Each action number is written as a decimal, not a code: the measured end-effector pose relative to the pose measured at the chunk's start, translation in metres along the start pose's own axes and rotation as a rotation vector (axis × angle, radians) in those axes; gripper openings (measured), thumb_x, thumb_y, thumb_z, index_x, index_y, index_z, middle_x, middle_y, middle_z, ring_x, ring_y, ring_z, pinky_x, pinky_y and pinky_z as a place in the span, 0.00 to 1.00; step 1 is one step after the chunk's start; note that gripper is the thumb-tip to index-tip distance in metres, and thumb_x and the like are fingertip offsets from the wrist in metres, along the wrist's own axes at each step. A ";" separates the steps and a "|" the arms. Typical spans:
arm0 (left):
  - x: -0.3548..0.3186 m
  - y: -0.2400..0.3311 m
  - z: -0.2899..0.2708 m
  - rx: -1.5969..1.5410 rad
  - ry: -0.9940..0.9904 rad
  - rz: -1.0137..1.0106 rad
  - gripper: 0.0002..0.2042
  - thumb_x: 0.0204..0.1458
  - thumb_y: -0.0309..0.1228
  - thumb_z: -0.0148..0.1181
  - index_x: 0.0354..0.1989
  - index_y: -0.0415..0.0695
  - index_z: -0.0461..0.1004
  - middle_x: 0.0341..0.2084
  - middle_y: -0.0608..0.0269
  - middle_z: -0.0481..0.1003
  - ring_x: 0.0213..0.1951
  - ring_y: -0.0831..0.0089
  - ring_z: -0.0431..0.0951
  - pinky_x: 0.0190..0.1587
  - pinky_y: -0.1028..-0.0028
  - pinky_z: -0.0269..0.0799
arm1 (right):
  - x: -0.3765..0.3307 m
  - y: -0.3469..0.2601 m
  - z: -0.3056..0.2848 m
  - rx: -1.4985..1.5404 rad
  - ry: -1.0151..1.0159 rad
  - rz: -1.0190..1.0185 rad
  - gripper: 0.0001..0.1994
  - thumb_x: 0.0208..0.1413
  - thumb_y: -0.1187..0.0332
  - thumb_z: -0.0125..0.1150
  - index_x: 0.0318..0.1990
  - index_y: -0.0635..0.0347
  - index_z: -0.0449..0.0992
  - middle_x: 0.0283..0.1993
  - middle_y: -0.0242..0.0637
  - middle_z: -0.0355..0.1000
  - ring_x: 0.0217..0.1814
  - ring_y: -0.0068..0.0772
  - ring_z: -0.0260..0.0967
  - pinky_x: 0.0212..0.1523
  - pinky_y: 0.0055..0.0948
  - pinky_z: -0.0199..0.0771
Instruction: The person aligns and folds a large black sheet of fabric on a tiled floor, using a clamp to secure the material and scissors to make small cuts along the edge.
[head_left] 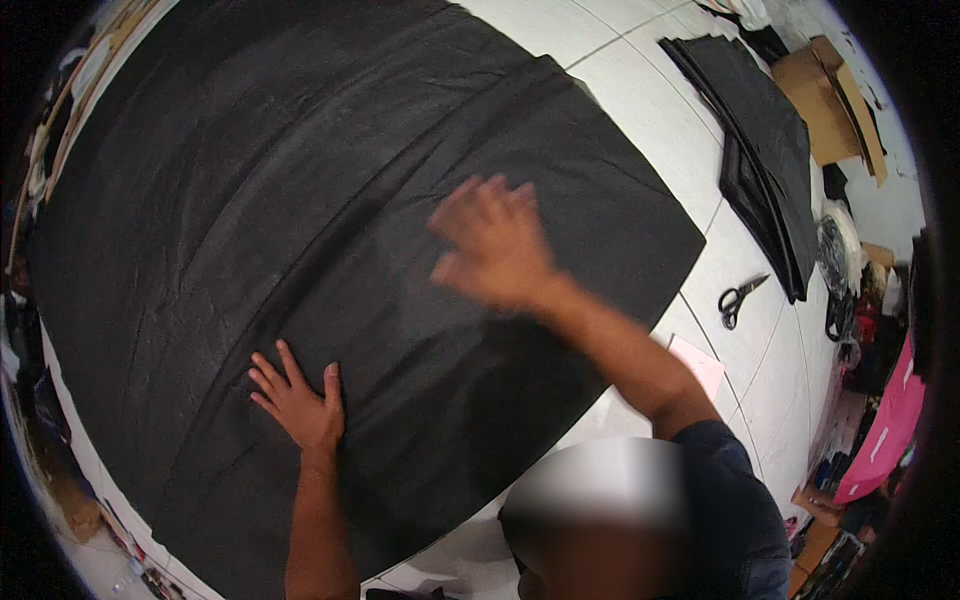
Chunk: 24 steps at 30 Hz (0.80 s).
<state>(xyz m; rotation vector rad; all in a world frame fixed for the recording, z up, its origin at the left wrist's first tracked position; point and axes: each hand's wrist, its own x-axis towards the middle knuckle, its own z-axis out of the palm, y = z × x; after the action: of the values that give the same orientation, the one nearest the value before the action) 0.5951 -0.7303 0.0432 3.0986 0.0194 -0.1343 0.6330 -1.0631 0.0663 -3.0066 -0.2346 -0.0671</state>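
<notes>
A large black cloth (420,410) lies spread over the floor, with soft folds and creases running diagonally across it. My left hand (303,405) rests palm down on the cloth beside a long fold, its fingers spread and nothing in it. Farther to the right, my right hand (500,245) is over the same cloth, palm down with fingers apart, smeared by motion. A shadow falls on the cloth below it; whether it touches the fabric I cannot tell. Both hands are bare.
White floor tiles (640,100) border the cloth. To the right lie black scissors (741,300), a pink sheet (697,366) and folded black fabric (760,150). A cardboard box (820,105) stands beyond, with clutter and a bright pink item (885,430) along the right edge.
</notes>
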 end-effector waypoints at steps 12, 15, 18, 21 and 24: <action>0.005 -0.002 -0.006 -0.059 -0.040 0.011 0.42 0.48 0.61 0.51 0.68 0.51 0.48 0.68 0.46 0.36 0.68 0.45 0.34 0.65 0.42 0.27 | 0.096 0.038 0.025 0.038 0.105 0.177 0.39 0.52 0.34 0.42 0.66 0.49 0.56 0.71 0.47 0.44 0.74 0.54 0.35 0.68 0.59 0.29; 0.004 0.008 -0.007 -0.080 -0.044 0.043 0.42 0.49 0.60 0.51 0.68 0.51 0.48 0.68 0.46 0.36 0.68 0.45 0.34 0.64 0.42 0.28 | 0.116 0.139 0.026 -0.027 0.137 0.591 0.41 0.52 0.31 0.36 0.67 0.49 0.52 0.72 0.49 0.41 0.74 0.55 0.33 0.68 0.59 0.27; 0.004 0.010 -0.007 -0.089 -0.048 0.025 0.40 0.50 0.57 0.52 0.68 0.51 0.48 0.68 0.47 0.37 0.69 0.45 0.35 0.65 0.43 0.29 | 0.108 0.187 0.002 -0.052 0.196 0.859 0.41 0.54 0.32 0.38 0.66 0.53 0.53 0.71 0.52 0.43 0.73 0.55 0.35 0.68 0.58 0.31; 0.002 -0.001 -0.003 -0.114 -0.032 0.012 0.39 0.50 0.57 0.51 0.68 0.50 0.48 0.68 0.44 0.37 0.68 0.44 0.35 0.64 0.42 0.30 | 0.112 0.133 0.009 -0.048 0.441 0.510 0.37 0.55 0.39 0.46 0.63 0.58 0.58 0.68 0.54 0.48 0.72 0.57 0.40 0.67 0.58 0.35; 0.002 -0.015 -0.009 -0.048 -0.016 0.014 0.36 0.53 0.54 0.48 0.68 0.51 0.49 0.68 0.44 0.39 0.68 0.44 0.36 0.64 0.42 0.31 | 0.089 -0.049 0.019 0.191 0.256 0.041 0.33 0.55 0.46 0.50 0.61 0.61 0.61 0.66 0.54 0.52 0.70 0.57 0.44 0.66 0.60 0.38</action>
<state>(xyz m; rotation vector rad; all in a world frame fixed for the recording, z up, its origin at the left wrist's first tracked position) 0.5977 -0.7150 0.0511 3.0491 0.0003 -0.1551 0.7139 -0.9987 0.0586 -2.7745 -0.1429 -0.3989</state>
